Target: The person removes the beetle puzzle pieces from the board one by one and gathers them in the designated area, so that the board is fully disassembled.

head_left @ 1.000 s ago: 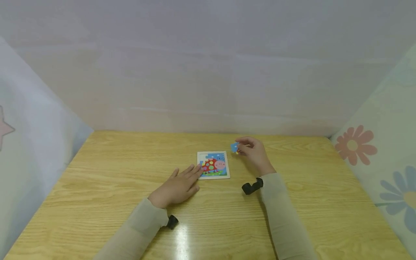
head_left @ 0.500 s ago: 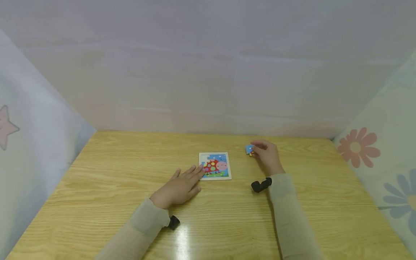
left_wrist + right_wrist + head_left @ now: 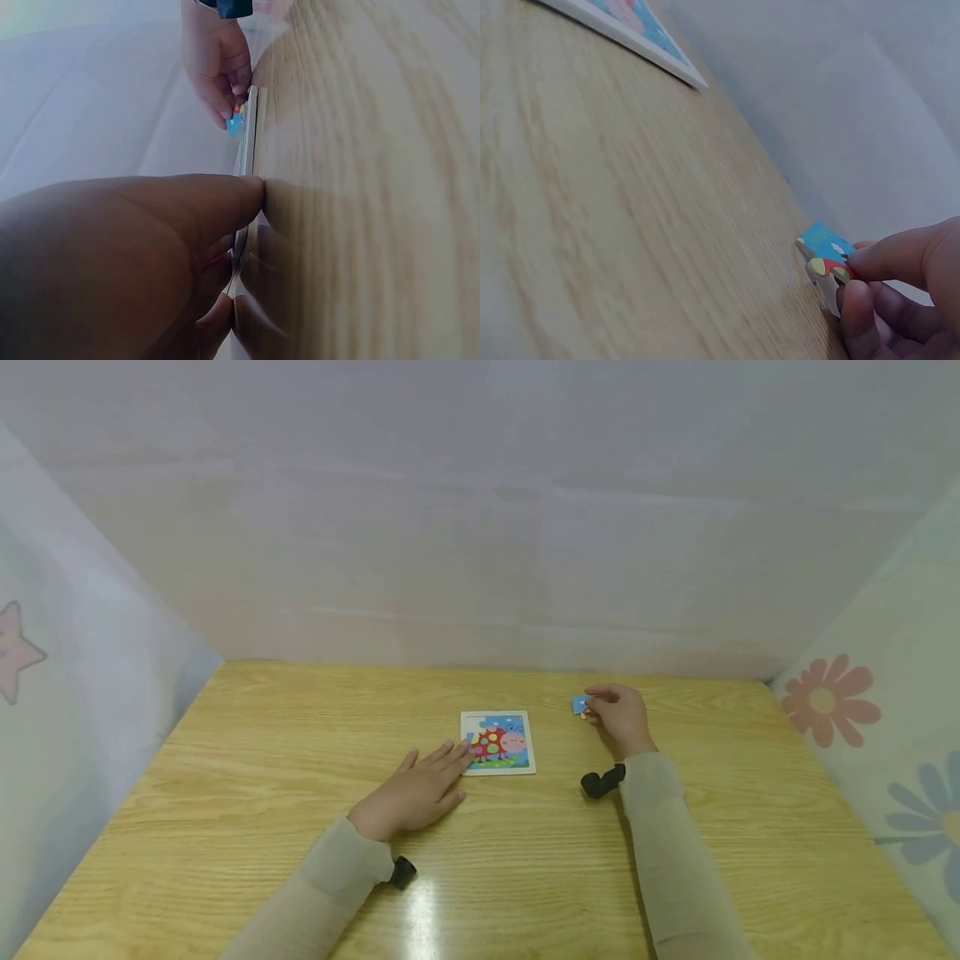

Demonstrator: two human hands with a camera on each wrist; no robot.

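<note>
The right hand (image 3: 621,720) is now farther right of the puzzle board (image 3: 501,772), pinching a blue-and-red piece (image 3: 826,244); the left hand (image 3: 414,789), gripping nothing, touches the board's left edge with straight fingers. The step seems to be readying the piece; next calls for matching it to the board's upper-left gap (image 3: 472,724).

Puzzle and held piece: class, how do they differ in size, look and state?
The puzzle is much larger than the piece. The puzzle has a white frame; the piece has none. The puzzle lies flat on the table, left hand on its edge; the piece is pinched by the right hand. Both show blue, red and yellow.
</note>
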